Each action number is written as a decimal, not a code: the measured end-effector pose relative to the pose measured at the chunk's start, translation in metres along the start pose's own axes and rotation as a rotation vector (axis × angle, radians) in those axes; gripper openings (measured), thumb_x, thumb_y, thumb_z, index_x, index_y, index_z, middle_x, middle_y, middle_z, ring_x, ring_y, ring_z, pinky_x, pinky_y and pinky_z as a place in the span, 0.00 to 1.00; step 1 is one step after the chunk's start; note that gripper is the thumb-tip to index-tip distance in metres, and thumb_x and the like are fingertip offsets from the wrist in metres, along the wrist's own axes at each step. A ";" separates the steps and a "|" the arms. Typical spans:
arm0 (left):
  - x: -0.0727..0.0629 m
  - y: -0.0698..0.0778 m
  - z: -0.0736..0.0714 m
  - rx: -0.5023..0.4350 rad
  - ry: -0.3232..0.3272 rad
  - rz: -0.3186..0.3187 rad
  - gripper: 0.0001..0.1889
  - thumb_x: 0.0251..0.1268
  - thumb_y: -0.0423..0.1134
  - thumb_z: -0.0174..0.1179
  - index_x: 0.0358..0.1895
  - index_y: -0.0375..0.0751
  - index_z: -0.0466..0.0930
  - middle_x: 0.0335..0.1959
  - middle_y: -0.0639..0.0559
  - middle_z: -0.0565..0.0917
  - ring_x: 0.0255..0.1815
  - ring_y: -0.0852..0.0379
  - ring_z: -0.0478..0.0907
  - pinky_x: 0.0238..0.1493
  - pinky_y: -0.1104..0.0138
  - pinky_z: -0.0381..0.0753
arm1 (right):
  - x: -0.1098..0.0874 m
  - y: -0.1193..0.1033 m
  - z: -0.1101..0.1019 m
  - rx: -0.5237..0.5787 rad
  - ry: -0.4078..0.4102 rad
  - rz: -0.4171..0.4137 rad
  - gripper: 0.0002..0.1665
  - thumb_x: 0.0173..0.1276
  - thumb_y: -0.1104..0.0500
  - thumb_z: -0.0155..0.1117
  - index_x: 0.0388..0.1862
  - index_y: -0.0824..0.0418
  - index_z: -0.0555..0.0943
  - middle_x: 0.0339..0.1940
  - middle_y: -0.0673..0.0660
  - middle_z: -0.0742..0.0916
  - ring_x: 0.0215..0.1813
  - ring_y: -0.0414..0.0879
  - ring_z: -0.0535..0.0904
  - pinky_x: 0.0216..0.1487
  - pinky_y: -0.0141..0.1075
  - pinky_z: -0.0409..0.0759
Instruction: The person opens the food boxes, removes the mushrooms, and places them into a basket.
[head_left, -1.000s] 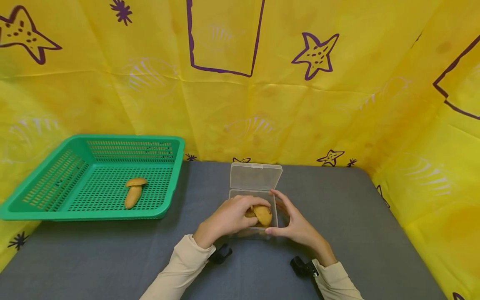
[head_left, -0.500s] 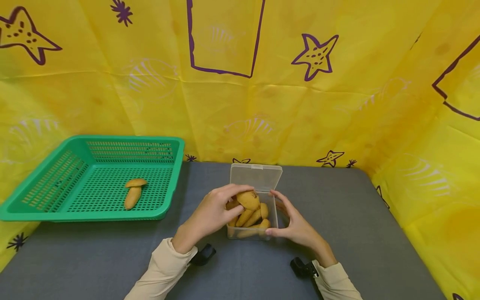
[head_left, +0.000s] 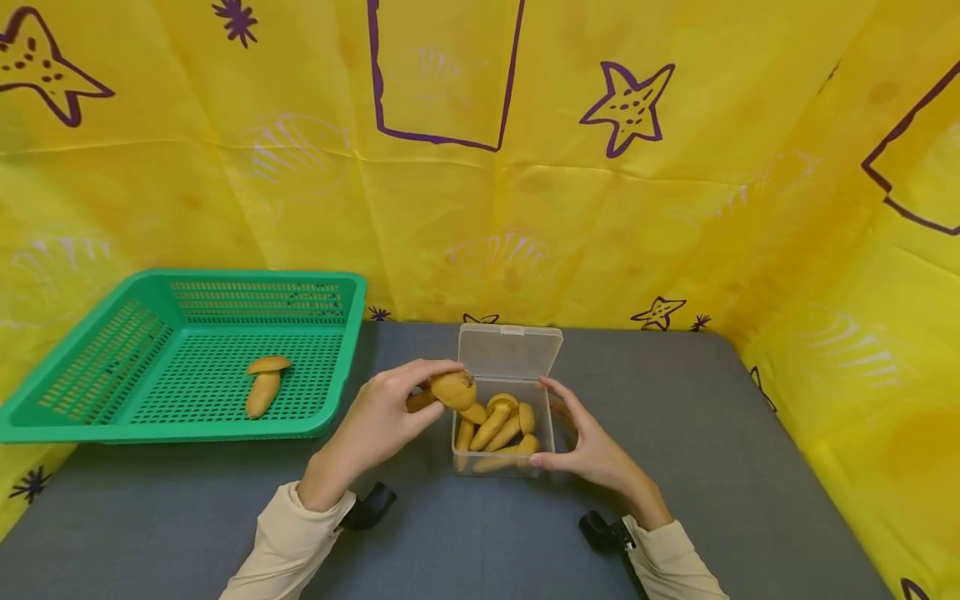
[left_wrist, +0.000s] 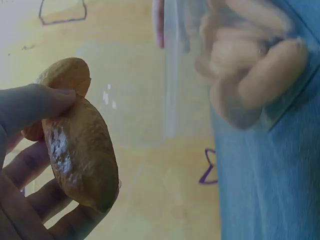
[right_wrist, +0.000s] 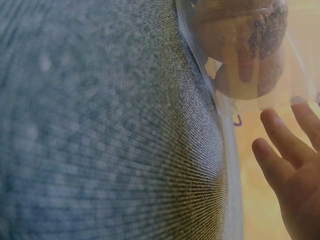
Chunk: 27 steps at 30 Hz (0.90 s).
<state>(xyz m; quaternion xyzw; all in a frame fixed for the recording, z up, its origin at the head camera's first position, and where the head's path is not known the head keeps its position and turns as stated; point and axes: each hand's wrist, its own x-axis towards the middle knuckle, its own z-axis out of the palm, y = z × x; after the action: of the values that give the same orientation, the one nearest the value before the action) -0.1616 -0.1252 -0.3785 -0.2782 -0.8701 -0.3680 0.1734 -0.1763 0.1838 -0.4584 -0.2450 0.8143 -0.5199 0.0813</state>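
Observation:
My left hand (head_left: pixel 375 421) pinches a brown mushroom (head_left: pixel 455 389) just left of the clear plastic box (head_left: pixel 543 427), above the table. In the left wrist view the thumb presses near the cap, while the thick stem (left_wrist: pixel 82 150) points down past the fingers. Inside the box lie several more mushrooms (head_left: pixel 495 425), and its hinged lid (head_left: pixel 510 350) stands up at the back. My right hand (head_left: pixel 600 454) holds the box's right side, thumb at the front corner and index finger at the back corner. The right wrist view shows other fingers (right_wrist: pixel 287 142) spread beside the clear wall.
A green slotted basket (head_left: pixel 172 434) stands at the left with one mushroom (head_left: pixel 265 387) in it. Yellow printed cloth (head_left: pixel 480 200) hangs behind the grey table (head_left: pixel 645 392) and along its right side.
My left hand has lifted a mushroom out of the box and moved left with it, bringing the mushrooms below into view. The right hand has stayed at the box.

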 end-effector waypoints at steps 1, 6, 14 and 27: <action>-0.001 -0.002 -0.003 0.005 0.012 -0.004 0.24 0.57 0.28 0.67 0.58 0.51 0.82 0.45 0.56 0.87 0.31 0.65 0.74 0.31 0.72 0.76 | 0.000 0.000 0.000 0.002 -0.001 -0.004 0.60 0.57 0.55 0.78 0.80 0.40 0.51 0.81 0.57 0.60 0.80 0.63 0.55 0.75 0.62 0.57; -0.006 -0.014 -0.015 0.040 0.080 0.000 0.24 0.55 0.28 0.70 0.57 0.48 0.82 0.41 0.53 0.86 0.30 0.64 0.74 0.30 0.71 0.77 | 0.001 0.000 0.000 0.003 -0.001 -0.012 0.60 0.56 0.56 0.78 0.80 0.41 0.51 0.80 0.57 0.61 0.80 0.64 0.55 0.75 0.62 0.57; -0.016 -0.029 -0.032 0.082 0.137 -0.036 0.27 0.52 0.24 0.70 0.57 0.47 0.82 0.44 0.50 0.87 0.30 0.62 0.73 0.30 0.70 0.74 | 0.001 0.000 0.000 0.001 0.000 -0.013 0.60 0.56 0.56 0.78 0.80 0.41 0.51 0.80 0.57 0.61 0.79 0.64 0.56 0.75 0.63 0.57; -0.029 -0.043 -0.060 0.097 0.202 -0.091 0.29 0.56 0.20 0.64 0.62 0.44 0.79 0.51 0.45 0.85 0.34 0.64 0.74 0.33 0.78 0.73 | 0.000 0.001 0.000 0.005 0.000 -0.012 0.60 0.56 0.56 0.78 0.80 0.42 0.51 0.80 0.57 0.60 0.80 0.63 0.56 0.75 0.61 0.57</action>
<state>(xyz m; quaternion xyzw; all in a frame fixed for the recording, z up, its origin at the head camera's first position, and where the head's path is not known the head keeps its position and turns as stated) -0.1594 -0.2038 -0.3763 -0.1912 -0.8768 -0.3589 0.2564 -0.1768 0.1838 -0.4588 -0.2498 0.8114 -0.5225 0.0787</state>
